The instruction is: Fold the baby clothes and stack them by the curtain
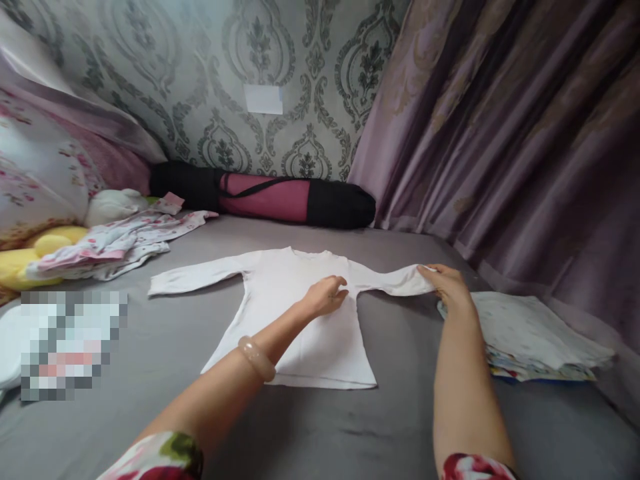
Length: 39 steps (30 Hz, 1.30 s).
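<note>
A white long-sleeved shirt lies spread flat on the grey sheet, its neckline away from me and both sleeves out to the sides. The cuff of its right-hand sleeve is pinched between the thumb and fingers of my right hand, and that sleeve looks slightly bunched. Over the upper right of the shirt's body is my left hand, its fingers loosely bent and apart, with nothing in them. Whether its fingertips touch the cloth I cannot tell. A pale bangle circles my left wrist.
To the right sits a stack of folded cloths. A long black and pink bag lies along the patterned wall. Rumpled printed clothes and a yellow plush item are at left. Purple curtains hang on the right.
</note>
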Tool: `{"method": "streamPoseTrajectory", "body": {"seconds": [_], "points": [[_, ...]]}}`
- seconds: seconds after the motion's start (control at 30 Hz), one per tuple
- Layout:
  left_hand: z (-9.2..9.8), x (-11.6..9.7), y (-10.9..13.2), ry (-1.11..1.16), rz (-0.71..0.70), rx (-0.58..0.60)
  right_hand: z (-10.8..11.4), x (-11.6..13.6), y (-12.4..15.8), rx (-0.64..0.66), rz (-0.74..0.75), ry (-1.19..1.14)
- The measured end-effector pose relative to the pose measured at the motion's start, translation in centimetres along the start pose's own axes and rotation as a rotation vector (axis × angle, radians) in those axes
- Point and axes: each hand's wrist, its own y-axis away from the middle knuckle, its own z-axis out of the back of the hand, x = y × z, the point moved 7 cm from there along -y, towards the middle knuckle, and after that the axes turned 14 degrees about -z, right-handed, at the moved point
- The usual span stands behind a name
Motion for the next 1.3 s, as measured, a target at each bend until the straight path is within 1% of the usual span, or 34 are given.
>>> {"method": "streamPoseTrajectory", "body": {"seconds": [0.1,0.2,0.27,0.33,0.4,0.47,0.53,0.63,0.8,0.9,1.03,1.1,1.17,1.23,1.3], "points": [[-0.1,1.8,-2.2,0.010,0.007,-0.105,-1.3,2.2,1.5,0.036,-0.007,-0.249],[-0.9,2.6,-4.1,0.012,-0.091,-0.150,-3.1,3.5,2.3,0.081,-0.046,-0.431],[-1.7,3.0,-5.2,0.018,-0.157,-0.145,-4.4,4.0,2.6,0.139,-0.083,-0.544],[-2.4,3.4,-6.0,0.034,-0.190,-0.130,-5.7,4.4,2.8,0.226,-0.081,-0.648],[-3.1,4.0,-6.7,0.051,-0.191,-0.095,-6.7,4.9,3.1,0.334,-0.044,-0.737],[-3.6,4.5,-7.1,0.054,-0.158,-0.037,-7.3,5.1,3.2,0.429,-0.016,-0.794],[-4.0,4.9,-7.2,0.042,-0.105,0.035,-7.4,4.9,3.1,0.479,-0.013,-0.813],[-4.1,5.0,-6.8,0.015,-0.049,0.119,-7.0,4.2,2.7,0.478,-0.041,-0.832],[-3.8,3.9,-6.4,-0.114,-0.047,0.236,-6.0,3.5,2.1,0.429,-0.087,-0.880],[-3.0,3.4,-7.1,-0.218,-0.023,0.271,-6.1,3.7,2.4,0.449,-0.086,-0.861],[-2.0,3.1,-8.6,-0.250,0.060,0.352,-7.2,4.6,3.6,0.516,-0.057,-0.807],[-1.7,2.9,-9.2,-0.248,0.103,0.401,-8.0,5.1,4.3,0.546,-0.047,-0.770],[-1.6,2.7,-9.5,-0.232,0.135,0.424,-8.8,5.5,4.8,0.575,-0.043,-0.735],[-1.6,2.6,-9.6,-0.193,0.148,0.406,-9.7,5.8,5.3,0.603,-0.043,-0.707],[-1.4,2.6,-9.1,-0.126,0.134,0.352,-10.4,5.9,5.6,0.613,-0.053,-0.691]]}}
